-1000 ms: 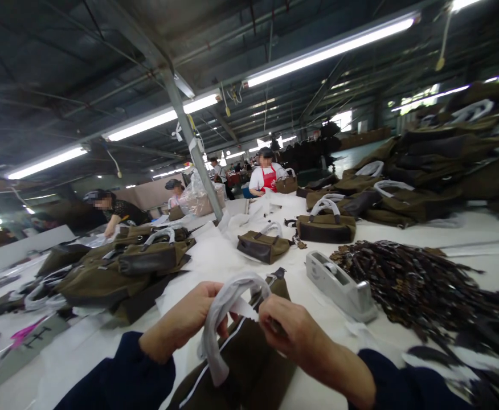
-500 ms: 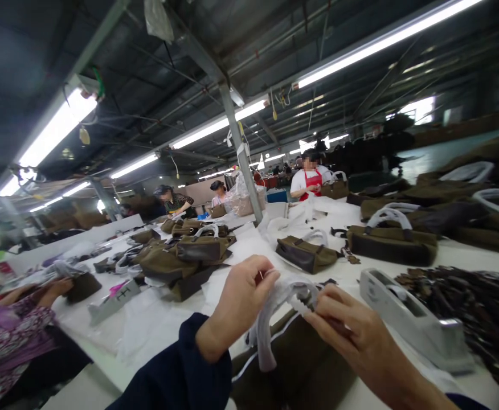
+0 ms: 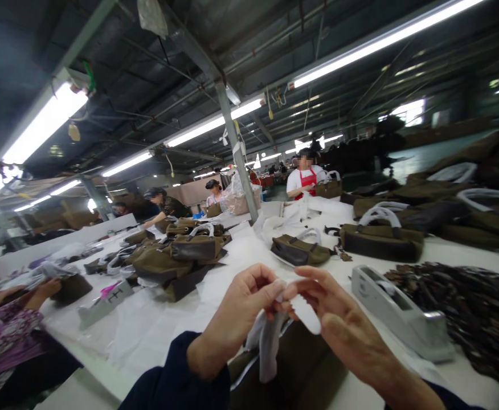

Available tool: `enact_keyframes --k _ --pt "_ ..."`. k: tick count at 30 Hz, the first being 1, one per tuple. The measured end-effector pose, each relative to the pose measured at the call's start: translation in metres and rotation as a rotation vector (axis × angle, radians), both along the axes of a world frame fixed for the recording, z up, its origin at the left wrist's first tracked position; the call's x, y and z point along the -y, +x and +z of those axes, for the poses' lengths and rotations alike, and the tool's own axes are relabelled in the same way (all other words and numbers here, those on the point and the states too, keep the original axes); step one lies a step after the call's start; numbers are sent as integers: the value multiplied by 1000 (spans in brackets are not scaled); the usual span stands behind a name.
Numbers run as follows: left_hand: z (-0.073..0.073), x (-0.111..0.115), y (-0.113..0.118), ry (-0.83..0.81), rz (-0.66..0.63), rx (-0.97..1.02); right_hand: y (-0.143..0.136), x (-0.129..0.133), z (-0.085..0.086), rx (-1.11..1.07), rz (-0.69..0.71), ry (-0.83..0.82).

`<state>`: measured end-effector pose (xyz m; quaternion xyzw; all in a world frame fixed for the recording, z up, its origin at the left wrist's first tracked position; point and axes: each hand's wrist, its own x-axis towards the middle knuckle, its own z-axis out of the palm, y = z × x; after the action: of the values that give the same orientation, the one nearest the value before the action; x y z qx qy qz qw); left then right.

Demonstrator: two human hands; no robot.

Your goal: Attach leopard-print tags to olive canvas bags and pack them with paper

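Low in front of me is an olive-green handbag point(image 3: 305, 364), its handle point(image 3: 269, 341) wrapped in whitish padding. With thumb and fingers pinched, my left hand point(image 3: 236, 313) grips the top of that wrapped handle. My right hand point(image 3: 339, 319) is beside it, fingertips closed on a short white strip point(image 3: 306, 314) with a jagged edge, which looks like tape. The strip hangs down in front of the handle, and the two hands' fingertips almost meet there. My fingers partly hide the top of the handle.
A grey tape dispenser point(image 3: 399, 313) stands to the right, beside a heap of dark brown straps point(image 3: 458, 319). Several olive bags point(image 3: 381, 236) lie across the white table. Another dispenser point(image 3: 106, 302) is at left, near a co-worker in patterned sleeves point(image 3: 10, 341). Other people work farther back.
My hands have come together at the top of the handle. The right hand has turned, its fingers higher, and the white strip now hangs lower and shows flat.
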<state>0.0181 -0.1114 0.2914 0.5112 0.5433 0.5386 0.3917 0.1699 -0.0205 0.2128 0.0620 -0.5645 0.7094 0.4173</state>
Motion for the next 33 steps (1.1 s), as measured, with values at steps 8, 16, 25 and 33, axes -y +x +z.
enact_keyframes --k 8,16,25,33 --pt "-4 -3 -2 -3 -19 -24 4 3 9 141 -162 84" --pt "-3 1 3 -8 32 -147 5 10 18 415 -345 34" --pt "-5 2 8 46 80 -271 -4 12 13 419 -518 130" --pt "-4 6 10 25 45 -105 -7 16 17 340 -512 213"
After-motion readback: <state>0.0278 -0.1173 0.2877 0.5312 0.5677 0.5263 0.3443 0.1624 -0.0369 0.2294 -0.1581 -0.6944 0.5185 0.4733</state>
